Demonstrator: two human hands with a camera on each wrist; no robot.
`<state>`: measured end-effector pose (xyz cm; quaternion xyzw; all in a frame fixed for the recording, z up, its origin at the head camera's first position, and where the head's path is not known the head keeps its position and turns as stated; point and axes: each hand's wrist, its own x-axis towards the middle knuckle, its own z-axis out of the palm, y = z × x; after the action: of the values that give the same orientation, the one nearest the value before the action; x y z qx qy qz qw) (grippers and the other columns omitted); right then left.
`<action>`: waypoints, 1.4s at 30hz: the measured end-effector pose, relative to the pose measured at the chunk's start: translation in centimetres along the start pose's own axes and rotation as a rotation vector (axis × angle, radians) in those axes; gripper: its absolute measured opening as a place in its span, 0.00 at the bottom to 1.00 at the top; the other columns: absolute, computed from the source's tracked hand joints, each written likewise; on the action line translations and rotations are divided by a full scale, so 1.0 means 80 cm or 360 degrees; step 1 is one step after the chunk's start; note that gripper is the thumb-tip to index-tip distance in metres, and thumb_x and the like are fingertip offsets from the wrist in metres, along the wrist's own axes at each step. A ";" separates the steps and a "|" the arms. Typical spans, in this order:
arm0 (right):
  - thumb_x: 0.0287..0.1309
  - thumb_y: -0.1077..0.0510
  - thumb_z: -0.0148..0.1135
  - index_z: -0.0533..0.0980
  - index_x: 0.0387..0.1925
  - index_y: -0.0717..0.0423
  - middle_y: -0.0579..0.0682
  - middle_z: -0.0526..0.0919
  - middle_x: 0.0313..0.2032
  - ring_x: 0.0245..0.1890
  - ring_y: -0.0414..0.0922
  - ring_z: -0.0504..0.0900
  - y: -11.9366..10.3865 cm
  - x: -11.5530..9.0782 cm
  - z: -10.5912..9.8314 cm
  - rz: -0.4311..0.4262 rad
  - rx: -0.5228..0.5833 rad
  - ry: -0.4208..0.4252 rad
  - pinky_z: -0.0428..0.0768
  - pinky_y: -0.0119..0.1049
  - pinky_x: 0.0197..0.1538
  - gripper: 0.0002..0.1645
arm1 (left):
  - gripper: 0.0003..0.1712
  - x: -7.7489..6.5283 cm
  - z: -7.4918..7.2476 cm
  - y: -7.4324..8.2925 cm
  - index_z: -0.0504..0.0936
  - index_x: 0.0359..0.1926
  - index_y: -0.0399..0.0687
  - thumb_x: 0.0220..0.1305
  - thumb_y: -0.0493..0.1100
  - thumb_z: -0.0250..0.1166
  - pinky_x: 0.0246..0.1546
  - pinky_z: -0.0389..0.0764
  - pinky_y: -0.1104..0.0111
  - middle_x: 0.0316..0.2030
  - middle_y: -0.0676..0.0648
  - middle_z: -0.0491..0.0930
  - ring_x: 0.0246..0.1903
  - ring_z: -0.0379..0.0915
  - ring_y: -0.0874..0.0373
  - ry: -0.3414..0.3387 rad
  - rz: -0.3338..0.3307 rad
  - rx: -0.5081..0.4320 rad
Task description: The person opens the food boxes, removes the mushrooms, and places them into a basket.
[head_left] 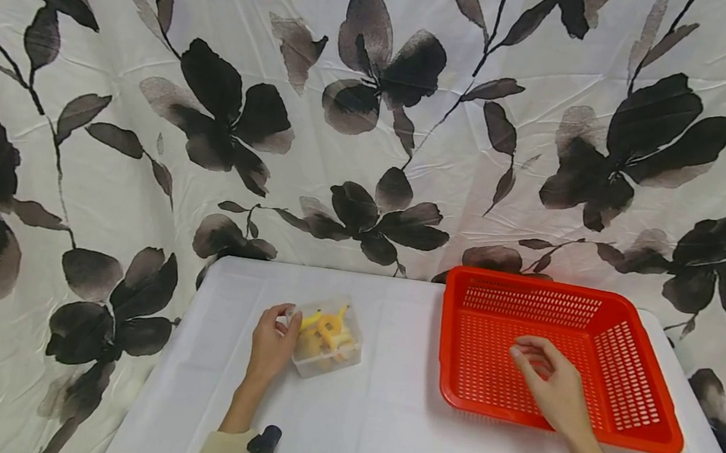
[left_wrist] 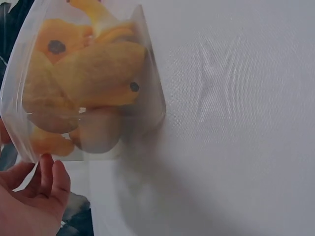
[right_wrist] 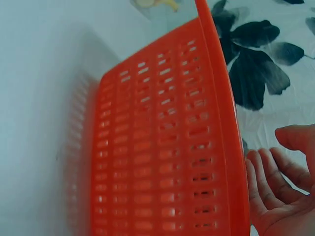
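Note:
A small clear plastic box (head_left: 325,365) stands on the left part of the table, holding several yellow and orange pieces (head_left: 327,329). Seen through its wall in the left wrist view, some orange pieces (left_wrist: 93,73) bear dark round spots; their exact kind cannot be made out. My left hand (head_left: 274,341) pinches the box's left rim, its fingertips (left_wrist: 60,172) against the wall. Over the red plastic basket (head_left: 641,439) hovers my right hand (head_left: 552,385), fingers loosely bent and holding nothing. In the right wrist view that hand (right_wrist: 285,182) shows beyond the basket's rim.
A white cloth covers the table (head_left: 378,427). The basket, with slotted walls, takes up the table's right side. Behind the table hangs a white curtain (head_left: 482,158) with dark flowers. Dark straps (head_left: 266,439) sit at both wrists.

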<state>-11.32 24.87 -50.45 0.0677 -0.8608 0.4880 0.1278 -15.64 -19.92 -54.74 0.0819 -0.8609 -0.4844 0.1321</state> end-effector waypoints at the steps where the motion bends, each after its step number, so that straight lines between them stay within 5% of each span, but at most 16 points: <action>1: 0.71 0.59 0.65 0.79 0.54 0.64 0.57 0.84 0.45 0.43 0.27 0.79 -0.002 0.000 0.003 0.0013 0.0021 -0.0016 0.73 0.14 0.51 0.16 | 0.21 -0.001 0.000 -0.001 0.77 0.61 0.34 0.75 0.44 0.61 0.32 0.72 0.72 0.54 0.35 0.76 0.36 0.70 0.55 -0.0002 -0.0012 -0.0021; 7: 0.72 0.57 0.63 0.79 0.54 0.60 0.56 0.84 0.46 0.45 0.31 0.81 -0.012 0.001 0.024 0.0044 0.0137 -0.0102 0.73 0.16 0.53 0.15 | 0.22 -0.002 -0.002 -0.005 0.78 0.61 0.37 0.75 0.47 0.62 0.32 0.72 0.73 0.56 0.37 0.76 0.37 0.69 0.57 -0.0044 -0.0071 -0.0127; 22: 0.68 0.56 0.68 0.80 0.52 0.59 0.55 0.85 0.45 0.46 0.43 0.83 -0.054 0.003 0.089 0.0157 0.0431 -0.0256 0.79 0.24 0.52 0.15 | 0.22 -0.010 0.002 -0.004 0.78 0.61 0.36 0.75 0.46 0.63 0.34 0.75 0.73 0.55 0.36 0.76 0.38 0.69 0.57 -0.0153 -0.0027 -0.0238; 30: 0.66 0.59 0.69 0.80 0.49 0.65 0.54 0.86 0.41 0.41 0.50 0.85 -0.072 0.005 0.128 0.0069 0.0559 -0.0296 0.84 0.29 0.47 0.15 | 0.21 -0.015 0.008 -0.003 0.79 0.61 0.36 0.75 0.45 0.64 0.34 0.74 0.75 0.55 0.36 0.76 0.38 0.69 0.58 -0.0178 -0.0001 -0.0294; 38: 0.65 0.58 0.70 0.82 0.46 0.58 0.48 0.86 0.40 0.41 0.44 0.84 -0.088 -0.002 0.161 -0.0010 0.0466 -0.0334 0.84 0.32 0.48 0.11 | 0.23 -0.021 0.012 -0.002 0.79 0.63 0.41 0.72 0.46 0.67 0.32 0.73 0.76 0.55 0.40 0.75 0.38 0.68 0.59 -0.0246 -0.0033 -0.0334; 42: 0.66 0.60 0.69 0.82 0.46 0.57 0.47 0.86 0.40 0.41 0.46 0.84 -0.092 -0.007 0.179 -0.0033 0.0422 -0.0399 0.85 0.36 0.48 0.09 | 0.35 -0.026 0.009 -0.007 0.71 0.71 0.44 0.67 0.46 0.72 0.41 0.76 0.71 0.61 0.41 0.71 0.43 0.68 0.55 -0.0350 -0.0015 -0.0350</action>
<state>-11.23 8.81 -51.55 0.1532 -0.7973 0.5837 0.0144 -13.89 -19.09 -55.86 0.0174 -0.8116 -0.5824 0.0430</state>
